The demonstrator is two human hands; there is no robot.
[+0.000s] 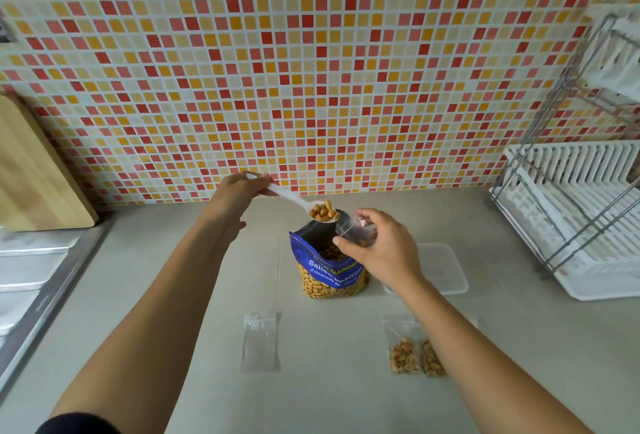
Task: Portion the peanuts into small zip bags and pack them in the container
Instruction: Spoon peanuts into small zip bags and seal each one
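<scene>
The left hand is closed round the handle end of a white plastic spoon, held raised above the counter. The spoon's bowl carries a heap of golden-brown peanuts and sits just over the open mouth of a blue foil peanut bag. This bag stands upright, is printed "Salted Peanuts", and has a clear window low on its front showing more nuts. The right hand pinches a small clear zip bag between thumb and fingers. It holds the bag in the air just beside the spoon's bowl, above the blue bag's right edge. A few nuts seem to lie inside, though the film is too faint to be sure.

A clear rectangular plastic container lies on the pale grey counter to the right of the blue bag, partly hidden behind the right wrist. Nearer the person, an empty clear zip bag lies flat to the left. To the right, two filled zip bags lie side by side, and the right forearm passes over their far edge.

Surroundings: a wooden cutting board leans against the red-and-orange mosaic tile wall at far left — a steel sink lies below it — and a white dish rack on a wire frame stands at far right.
</scene>
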